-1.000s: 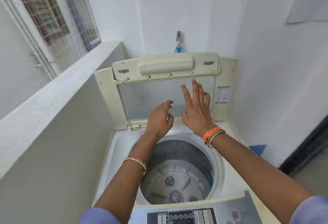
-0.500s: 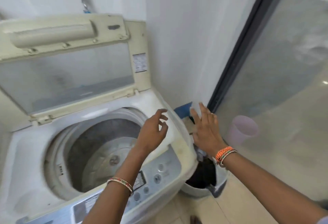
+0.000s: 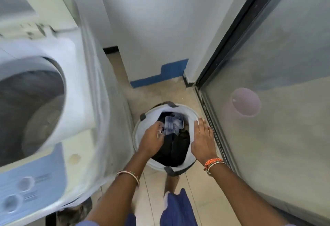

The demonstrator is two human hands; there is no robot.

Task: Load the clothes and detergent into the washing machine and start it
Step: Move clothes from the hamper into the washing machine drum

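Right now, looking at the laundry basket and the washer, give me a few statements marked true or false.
1. The left hand reaches into the laundry basket at the clothes. True.
2. The right hand grips a detergent bottle. False: its fingers are straight, over the basket's right rim, holding nothing.
3. The washing machine drum is full of clothes. False: what shows of the drum is bare.
4. The basket stands on the floor between the washing machine and the glass door. True.
5. The basket holds only white items. False: mostly dark clothes.

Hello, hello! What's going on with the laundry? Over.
Left hand grips clothes in basket. Right hand open at rim. Washer drum empty, nothing blocking.
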